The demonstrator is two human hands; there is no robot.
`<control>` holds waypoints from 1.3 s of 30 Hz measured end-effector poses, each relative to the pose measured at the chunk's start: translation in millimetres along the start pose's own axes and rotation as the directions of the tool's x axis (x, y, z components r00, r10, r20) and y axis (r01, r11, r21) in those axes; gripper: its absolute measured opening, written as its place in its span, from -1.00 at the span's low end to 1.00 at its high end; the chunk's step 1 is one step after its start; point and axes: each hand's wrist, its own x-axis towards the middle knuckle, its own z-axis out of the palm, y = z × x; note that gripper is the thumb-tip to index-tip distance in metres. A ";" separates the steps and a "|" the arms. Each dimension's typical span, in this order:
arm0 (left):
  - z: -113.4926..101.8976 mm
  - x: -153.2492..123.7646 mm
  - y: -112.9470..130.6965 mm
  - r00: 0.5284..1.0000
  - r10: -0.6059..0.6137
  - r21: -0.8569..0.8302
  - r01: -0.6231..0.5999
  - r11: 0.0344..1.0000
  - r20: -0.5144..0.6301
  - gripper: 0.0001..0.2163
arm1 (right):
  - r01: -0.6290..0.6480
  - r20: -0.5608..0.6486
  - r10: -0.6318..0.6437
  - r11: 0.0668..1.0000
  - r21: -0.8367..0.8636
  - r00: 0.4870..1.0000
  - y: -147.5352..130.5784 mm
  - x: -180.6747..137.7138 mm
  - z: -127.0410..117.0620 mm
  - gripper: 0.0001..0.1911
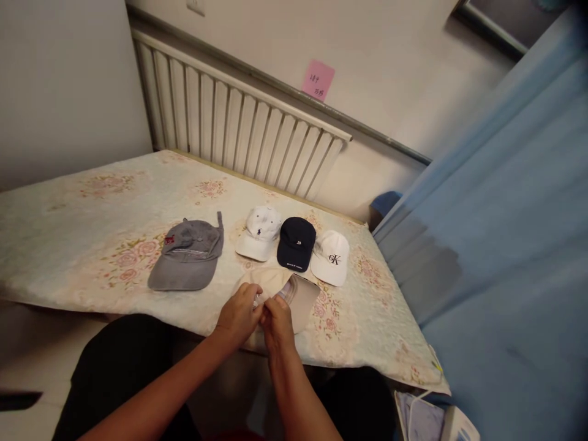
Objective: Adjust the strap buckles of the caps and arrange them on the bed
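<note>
A beige baseball cap point(305, 301) lies on its side at the near edge of the table, brim to the right and part of its inside showing. My left hand point(239, 311) pinches the back of this cap, where a small metal buckle glints by the fingers. Close against it, my right hand point(278, 316) is closed on the same part of the cap; the fingertips hide what exactly they grip. Behind the beige cap sit a white cap point(260, 233), a black cap point(296, 244) and a white cap with CK-like letters point(331, 258). A grey cap point(186, 256) rests to the left, its strap sticking up.
A floral cloth covers the table point(376, 324). Along the wall behind runs a white radiator point(239, 125), with a pink note point(318, 80) above it. A blue curtain point(496, 233) hangs at the right. A box point(459, 424) stands low at the right front.
</note>
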 end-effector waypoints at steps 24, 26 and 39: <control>-1.9 -3.0 -9.7 0.993 -0.077 -0.329 0.102 0.939 0.087 -0.90 | -0.020 0.140 0.010 0.997 0.072 0.990 6.9 5.2 -9.8 -0.76; -2.3 -4.0 -9.0 0.993 -0.078 -0.341 0.105 0.934 0.092 -0.90 | -0.018 0.138 0.007 0.997 0.075 0.990 7.1 5.6 -9.9 -0.75; -5.2 -10.8 -8.3 0.989 -0.089 -0.427 0.132 0.895 0.117 -0.90 | -0.048 0.275 0.010 0.990 0.132 0.962 7.3 4.6 -13.5 -0.73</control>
